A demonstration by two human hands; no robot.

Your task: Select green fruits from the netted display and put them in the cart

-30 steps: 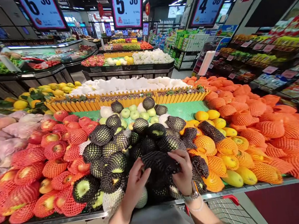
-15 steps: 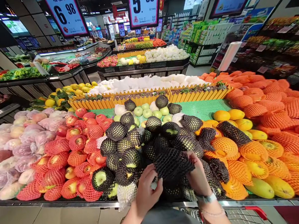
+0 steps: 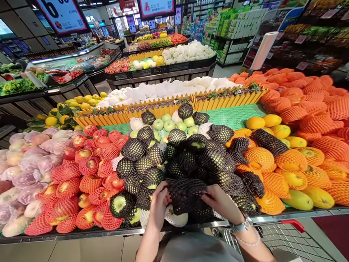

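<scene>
A black foam net sleeve (image 3: 186,192) is stretched sideways between my two hands, above the front of the fruit pile. My left hand (image 3: 158,206) pinches its left end, and my right hand (image 3: 220,202) grips its right end. The sleeve looks limp and flattened; I cannot make out any fruit inside. Beneath it, near the front edge, lies a fruit in white foam net (image 3: 176,217). Green apples in black foam nets (image 3: 133,149) are heaped around and behind my hands, with bare green apples (image 3: 169,125) farther back.
Red-netted apples (image 3: 71,187) lie to the left, with wrapped pale fruit (image 3: 28,176) beyond. Orange-netted fruit (image 3: 260,159) and yellow-green melons (image 3: 299,198) sit to the right. A yellow picket divider (image 3: 161,115) crosses the back. A shopping cart (image 3: 281,235) stands below the metal display edge.
Both hands have shifted left with the black sleeve, and it now spans between them lower and flatter. The white-netted fruit under it has come into view. The camera view has tilted down slightly.
</scene>
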